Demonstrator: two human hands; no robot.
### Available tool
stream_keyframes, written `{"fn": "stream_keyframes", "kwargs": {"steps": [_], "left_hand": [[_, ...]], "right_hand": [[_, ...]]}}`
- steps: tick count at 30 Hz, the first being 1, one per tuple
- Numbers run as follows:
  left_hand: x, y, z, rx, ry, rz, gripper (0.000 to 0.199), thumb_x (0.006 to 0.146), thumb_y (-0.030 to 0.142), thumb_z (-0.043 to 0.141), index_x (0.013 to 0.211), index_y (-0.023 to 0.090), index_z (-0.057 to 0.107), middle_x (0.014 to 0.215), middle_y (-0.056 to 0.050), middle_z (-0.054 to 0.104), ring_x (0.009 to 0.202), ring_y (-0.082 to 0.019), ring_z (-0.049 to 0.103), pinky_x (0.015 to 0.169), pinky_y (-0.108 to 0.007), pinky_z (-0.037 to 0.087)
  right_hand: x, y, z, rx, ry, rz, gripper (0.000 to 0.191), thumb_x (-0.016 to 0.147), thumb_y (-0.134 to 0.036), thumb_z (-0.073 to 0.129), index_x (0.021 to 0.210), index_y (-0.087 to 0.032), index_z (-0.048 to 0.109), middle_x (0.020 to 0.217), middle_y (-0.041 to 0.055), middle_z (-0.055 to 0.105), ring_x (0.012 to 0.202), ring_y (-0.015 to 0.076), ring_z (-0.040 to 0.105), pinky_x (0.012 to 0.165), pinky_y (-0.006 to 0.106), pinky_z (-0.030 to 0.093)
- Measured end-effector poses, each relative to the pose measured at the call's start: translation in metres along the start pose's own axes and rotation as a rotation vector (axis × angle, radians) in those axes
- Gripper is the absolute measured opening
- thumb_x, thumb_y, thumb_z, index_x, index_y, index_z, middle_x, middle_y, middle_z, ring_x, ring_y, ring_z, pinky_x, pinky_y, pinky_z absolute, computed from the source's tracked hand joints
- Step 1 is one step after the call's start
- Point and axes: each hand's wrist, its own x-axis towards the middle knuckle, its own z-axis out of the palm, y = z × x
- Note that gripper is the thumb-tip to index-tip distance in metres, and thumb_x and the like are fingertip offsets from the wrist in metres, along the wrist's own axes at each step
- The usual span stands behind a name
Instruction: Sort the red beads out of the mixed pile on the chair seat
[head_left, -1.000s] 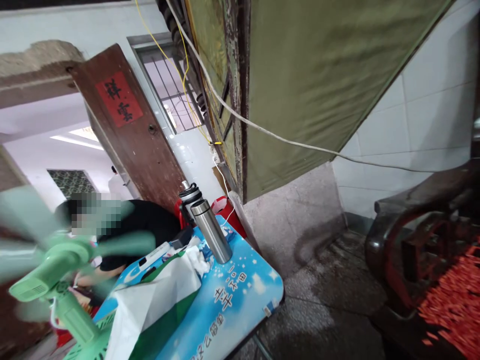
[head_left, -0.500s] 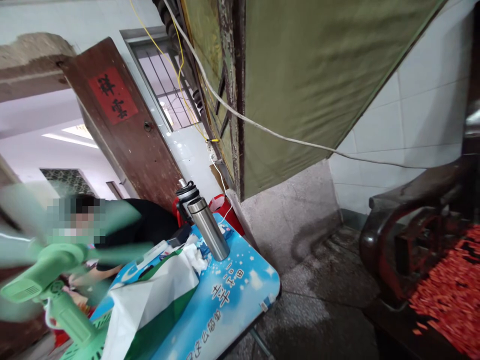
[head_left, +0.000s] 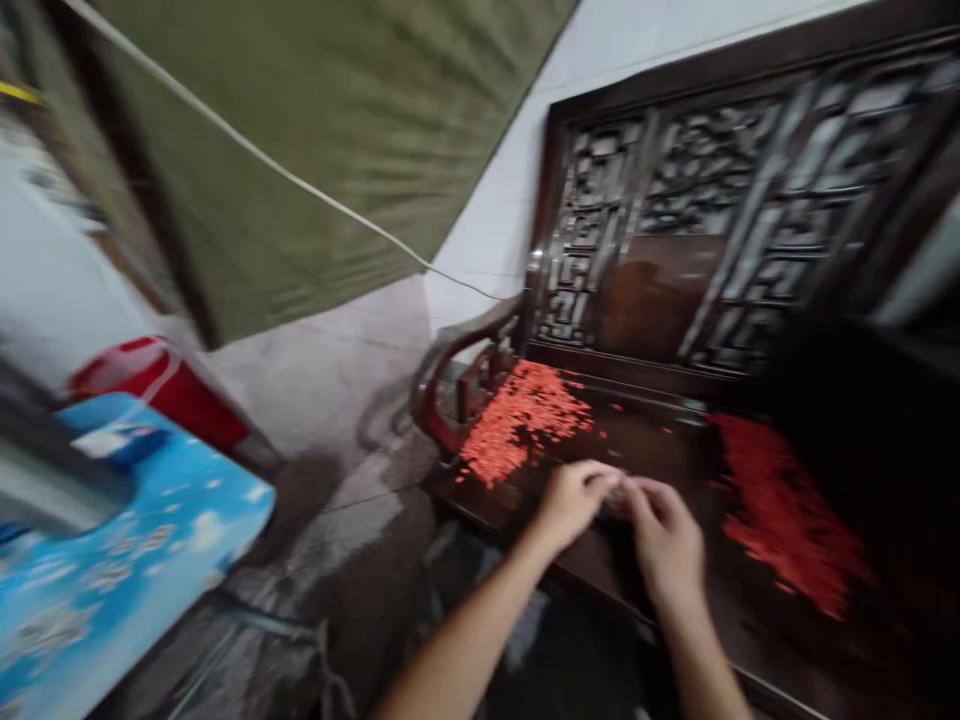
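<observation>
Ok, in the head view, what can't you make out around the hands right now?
- Between the left hand and right hand: fingers and blur hide whatever they may hold.
- The red pieces: too small and blurred to identify.
- The right end of the wooden bench: lost in shadow and cut off by the frame edge.
- The metal bottle: blurred, cut off at the left edge.

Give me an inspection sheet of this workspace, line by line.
Surface: carved dark wood bench, its seat in use.
Things: one heap of small orange-red bits and another on the seat, a few scattered between.
Hands: left hand and right hand meet over the seat, fingertips together; anything held is too blurred to tell.
Clutter: blue printed tabletop, steel flask, red container.
Cables: white cable over the olive tarp to the white tiled wall.
Surroundings: stained concrete floor.
</observation>
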Motion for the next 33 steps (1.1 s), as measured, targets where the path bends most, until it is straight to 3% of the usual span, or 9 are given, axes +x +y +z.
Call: {"fn": "stream_keyframes", "kwargs": {"steps": [1, 3, 8, 13, 24, 33], "left_hand": [[0.004, -0.003, -0.002, -0.007, -0.015, 0.018, 0.029, 0.094, 0.033, 0.058, 0.107, 0.015, 0.077, 0.107, -0.010, 0.078, 0.099, -0.023, 0.071, 0.093, -0.034, 0.054], [0.008, -0.010, -0.007, -0.032, -0.037, 0.042, 0.027, 0.094, 0.031, 0.059, 0.106, 0.015, 0.077, 0.104, -0.009, 0.078, 0.096, -0.021, 0.070, 0.089, -0.031, 0.054], [0.008, -0.014, -0.008, -0.048, -0.047, 0.050, 0.025, 0.094, 0.032, 0.061, 0.104, 0.016, 0.077, 0.099, -0.007, 0.077, 0.092, -0.020, 0.069, 0.084, -0.028, 0.053], [0.010, -0.015, -0.006, -0.059, -0.034, 0.036, 0.025, 0.093, 0.034, 0.061, 0.101, 0.015, 0.077, 0.098, -0.007, 0.077, 0.089, -0.020, 0.070, 0.083, -0.028, 0.053], [0.009, -0.008, -0.009, -0.024, -0.048, 0.061, 0.025, 0.094, 0.035, 0.059, 0.096, 0.015, 0.076, 0.091, -0.005, 0.077, 0.083, -0.019, 0.069, 0.078, -0.027, 0.054], [0.011, -0.016, -0.008, -0.071, -0.039, 0.048, 0.024, 0.093, 0.034, 0.061, 0.099, 0.015, 0.076, 0.093, -0.006, 0.077, 0.084, -0.019, 0.070, 0.078, -0.027, 0.054]], "right_hand": [[0.002, 0.004, -0.015, 0.006, -0.013, 0.025, 0.046, 0.090, -0.061, 0.063, 0.094, -0.017, 0.072, 0.088, 0.0071, 0.072, 0.073, 0.0200, 0.065, 0.070, 0.033, 0.053], [0.004, 0.007, -0.025, 0.075, -0.054, 0.082, 0.046, 0.089, -0.062, 0.063, 0.098, -0.018, 0.070, 0.088, 0.0064, 0.072, 0.074, 0.0205, 0.064, 0.070, 0.033, 0.051], [0.002, 0.002, -0.011, 0.225, -0.073, 0.148, 0.040, 0.089, -0.057, 0.065, 0.099, -0.019, 0.068, 0.080, 0.0030, 0.068, 0.068, 0.0189, 0.062, 0.067, 0.031, 0.051], [0.004, 0.003, -0.013, 0.318, -0.091, 0.176, 0.038, 0.089, -0.056, 0.066, 0.095, -0.019, 0.068, 0.077, 0.0024, 0.067, 0.068, 0.0184, 0.061, 0.067, 0.031, 0.052], [0.005, 0.004, -0.014, 0.356, -0.116, 0.211, 0.041, 0.085, -0.059, 0.070, 0.091, -0.019, 0.070, 0.078, 0.0027, 0.070, 0.067, 0.0177, 0.061, 0.067, 0.031, 0.051], [0.007, 0.006, -0.013, 0.381, -0.131, 0.219, 0.040, 0.085, -0.056, 0.072, 0.092, -0.017, 0.071, 0.077, 0.0029, 0.069, 0.071, 0.0183, 0.062, 0.066, 0.030, 0.052]]}}
